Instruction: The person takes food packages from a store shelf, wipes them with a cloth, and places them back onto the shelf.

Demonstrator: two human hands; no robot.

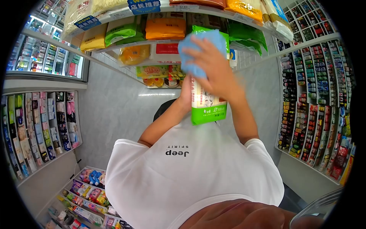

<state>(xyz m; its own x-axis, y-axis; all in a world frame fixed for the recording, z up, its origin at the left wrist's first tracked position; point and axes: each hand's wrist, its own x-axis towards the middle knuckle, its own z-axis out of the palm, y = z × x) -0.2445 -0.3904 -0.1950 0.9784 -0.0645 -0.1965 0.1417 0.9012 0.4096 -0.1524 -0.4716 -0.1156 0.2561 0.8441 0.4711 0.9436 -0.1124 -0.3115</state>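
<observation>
My left hand [186,91] is wrapped round the left side of a tall green-and-white food packet [209,113], held upright in front of my chest. Most of its fingers are behind the packet. Across the upper front of the packet, my right hand [213,70] presses a light blue cloth [187,53], its fingers spread over the cloth and slightly blurred. The packet's green top edge shows above the cloth, and its lower printed end is in plain sight. What is printed under the cloth is hidden.
Ahead is a shelf rack with orange packets [166,28], green packets [121,29] and a price rail [190,7]. Racks of small goods [42,129] stand at left, bottle shelves [312,91] at right. Toys [89,191] fill a low shelf behind. Grey floor [114,110] lies between.
</observation>
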